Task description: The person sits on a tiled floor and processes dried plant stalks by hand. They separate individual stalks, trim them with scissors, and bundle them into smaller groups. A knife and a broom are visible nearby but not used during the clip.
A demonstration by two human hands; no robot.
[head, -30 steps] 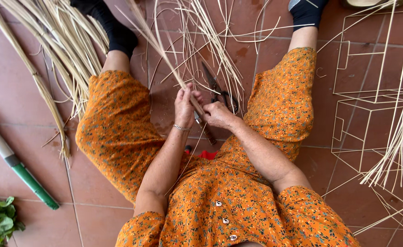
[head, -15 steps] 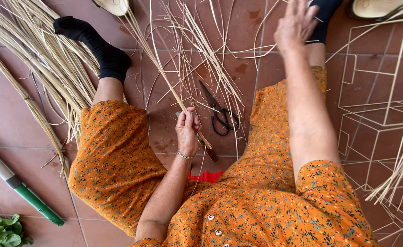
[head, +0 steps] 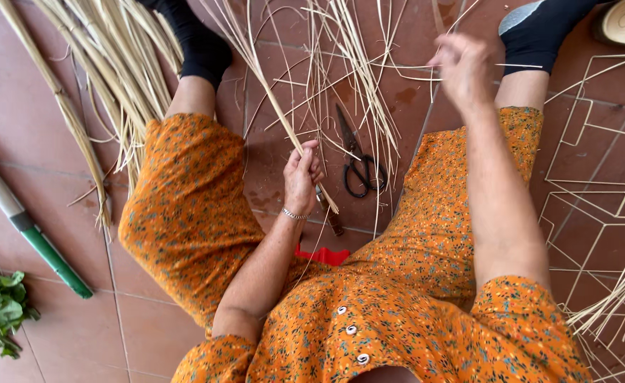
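Left hand (head: 302,177): closed around a thick cane (head: 277,106) that runs up and away; a dark handle (head: 329,216) sticks out below the fist, its blade hidden.
Right hand (head: 461,67): raised far forward, blurred, pinching a thin strand (head: 412,67); grip hard to make out.
Scissors (head: 358,167): on the floor tiles (head: 36,142) between the hands.
Cane bundle (head: 114,64): left of the left hand, cut off at top.
Wire frame (head: 596,213): right of the right arm, partly out of view.
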